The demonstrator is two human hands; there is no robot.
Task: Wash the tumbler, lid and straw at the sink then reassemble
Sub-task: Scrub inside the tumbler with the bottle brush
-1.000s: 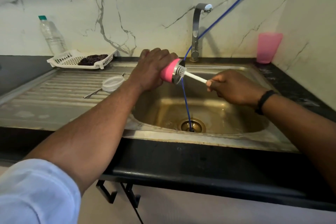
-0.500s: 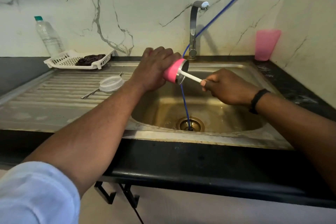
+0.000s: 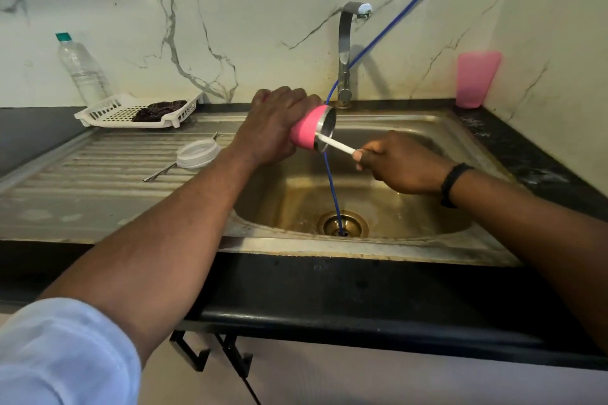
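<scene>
The left hand (image 3: 273, 128) wraps its fingers round the pink tumbler (image 3: 309, 130), held sideways over the sink (image 3: 427, 128). The right hand (image 3: 398, 164) grips a white brush handle (image 3: 337, 145) poked into its mouth. A blue hose (image 3: 332, 187) hangs just behind. The lid (image 3: 197, 153) and straw (image 3: 161, 173) lie on the drainboard, near a white tray (image 3: 112, 113) and a bottle (image 3: 84, 67); a pink cup (image 3: 477, 79) stands far right.

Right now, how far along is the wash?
Done: tumbler taken apart; lid and straw lie on the drainboard. In hand: left hand grips the tumbler sideways over the sink; right hand works a white-handled brush inside. Left: lid, straw, reassembly.
</scene>
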